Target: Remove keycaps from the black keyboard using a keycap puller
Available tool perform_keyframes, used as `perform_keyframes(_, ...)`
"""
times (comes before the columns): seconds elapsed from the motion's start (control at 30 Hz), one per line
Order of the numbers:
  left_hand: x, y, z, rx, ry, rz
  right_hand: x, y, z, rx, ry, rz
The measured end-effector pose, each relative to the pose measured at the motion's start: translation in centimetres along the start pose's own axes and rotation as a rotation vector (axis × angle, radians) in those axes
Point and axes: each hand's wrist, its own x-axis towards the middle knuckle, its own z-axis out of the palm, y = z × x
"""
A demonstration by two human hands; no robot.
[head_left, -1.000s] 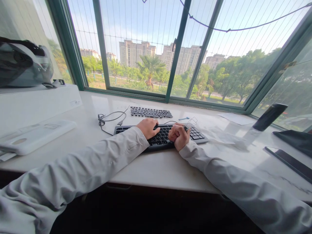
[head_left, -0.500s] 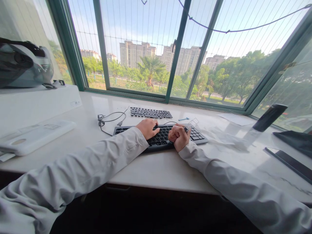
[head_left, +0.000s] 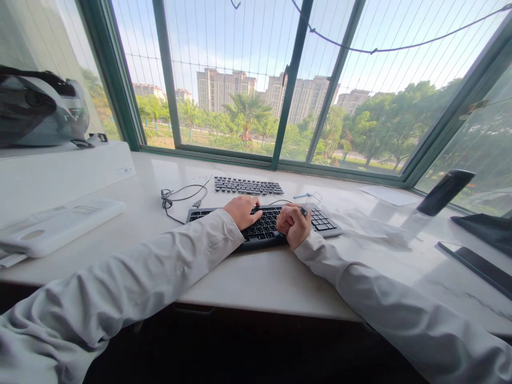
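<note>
On the white table [head_left: 240,272], the black keyboard [head_left: 262,229] is laid, long axis running roughly nine to three o'clock, number pad [head_left: 325,221] at three, rear edge toward twelve. Keycaps [head_left: 248,186] are ranged beyond it at twelve. Hardly any change is seen from a moment ago; the work seems steadied in place. The left hand [head_left: 241,211] is rested there, fingers parted; the wire tool [head_left: 304,211] is clasped by the right hand [head_left: 295,225].

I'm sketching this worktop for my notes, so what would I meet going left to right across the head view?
Helmet-like item on the white box, bundled cable, left hand, right hand, tilted black object near the window.
</note>
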Motion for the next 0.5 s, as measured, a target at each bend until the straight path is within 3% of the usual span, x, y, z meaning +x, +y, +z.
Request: perform_keyframes(0.5,0.03,0.22,0.02,0.028,0.003,0.004,-0.15,0.23,-0.26,-0.18,0.043,-0.066)
